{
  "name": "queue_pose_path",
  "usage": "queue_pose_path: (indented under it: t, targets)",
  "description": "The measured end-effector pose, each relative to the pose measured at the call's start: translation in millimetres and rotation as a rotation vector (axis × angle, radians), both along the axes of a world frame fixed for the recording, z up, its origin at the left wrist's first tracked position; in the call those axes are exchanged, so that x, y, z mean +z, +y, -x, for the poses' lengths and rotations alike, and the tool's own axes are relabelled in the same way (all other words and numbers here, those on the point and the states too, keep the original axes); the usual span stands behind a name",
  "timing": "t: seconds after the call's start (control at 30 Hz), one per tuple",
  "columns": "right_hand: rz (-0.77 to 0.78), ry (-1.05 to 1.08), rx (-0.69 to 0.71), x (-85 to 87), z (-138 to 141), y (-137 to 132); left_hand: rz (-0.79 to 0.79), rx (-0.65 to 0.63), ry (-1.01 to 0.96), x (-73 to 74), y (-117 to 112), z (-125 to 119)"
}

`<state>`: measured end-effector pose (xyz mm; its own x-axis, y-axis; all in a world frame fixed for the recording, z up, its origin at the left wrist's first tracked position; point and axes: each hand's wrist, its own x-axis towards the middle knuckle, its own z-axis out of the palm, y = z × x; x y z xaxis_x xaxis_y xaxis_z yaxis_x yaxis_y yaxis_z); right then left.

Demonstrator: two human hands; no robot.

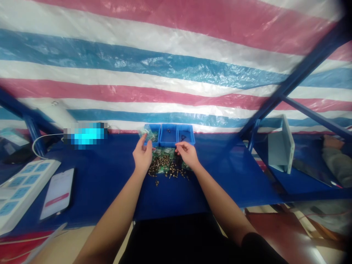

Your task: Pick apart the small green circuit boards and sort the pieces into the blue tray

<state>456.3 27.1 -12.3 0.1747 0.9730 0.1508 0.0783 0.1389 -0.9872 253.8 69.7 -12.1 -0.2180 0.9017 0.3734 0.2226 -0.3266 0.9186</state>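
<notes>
My left hand (143, 156) is beside the left blue bin (155, 126), its thumb and forefinger apart. Its fingertips are close to a clear plastic bag (147, 132) with greenish contents that lies in that bin and over its edge; whether they touch it I cannot tell. My right hand (188, 153) is closed in a pinch just in front of the right blue bin (193, 134); anything between the fingertips is too small to name. Between and below the hands lies a pile of small brass-coloured, screw-like parts (165, 163), with greenish plastic bags (167, 151) among them.
A middle blue bin (168, 139) holds a few small dark bits. On the left are a phone (57, 192) and a white power strip (30, 187). A pale upright panel (280, 146) and another person's arm (337, 157) are at right. Blue frame bars slant up both sides.
</notes>
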Motion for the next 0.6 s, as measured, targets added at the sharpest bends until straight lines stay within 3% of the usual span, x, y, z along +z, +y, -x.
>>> queue_pose_path:
  t: [0.13,0.33,0.6]
  targets:
    - [-0.026,-0.072,0.009,-2.5,-0.9,-0.6,0.038,0.019,0.071,-3.6,7.5,10.1]
    - [-0.09,-0.326,0.051,-3.7,-1.5,-2.9,0.088,0.039,0.156,0.7,3.5,4.4]
    - [-0.178,-0.716,0.138,-5.6,-0.9,-4.5,0.059,-0.1,0.336,-1.7,-1.5,0.1]
